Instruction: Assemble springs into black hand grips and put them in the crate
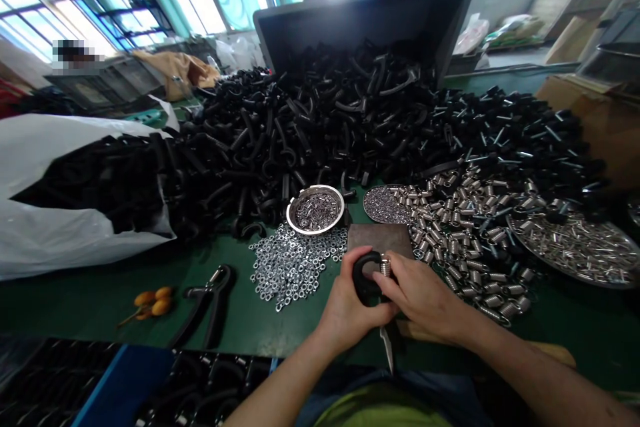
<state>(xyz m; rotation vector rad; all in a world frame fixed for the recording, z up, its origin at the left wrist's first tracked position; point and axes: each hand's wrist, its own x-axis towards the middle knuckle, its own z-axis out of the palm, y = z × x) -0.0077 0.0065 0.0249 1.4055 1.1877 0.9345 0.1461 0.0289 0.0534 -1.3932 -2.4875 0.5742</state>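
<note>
My left hand is wrapped around a curved black plastic handle part, held just in front of a flat metal block. Between the thumb and fingers of my right hand is a silver coil spring, right against the black part. Below my hands a pointed metal blade shows; what it belongs to is hidden. An assembled black hand grip with a spring at its top lies to the left on the green table.
Loose nuts lie by a round metal dish of small pins. Many springs spread to the right, near a tray of metal pins. Behind rises a heap of black handles before a tipped grey bin. Orange fruits sit left.
</note>
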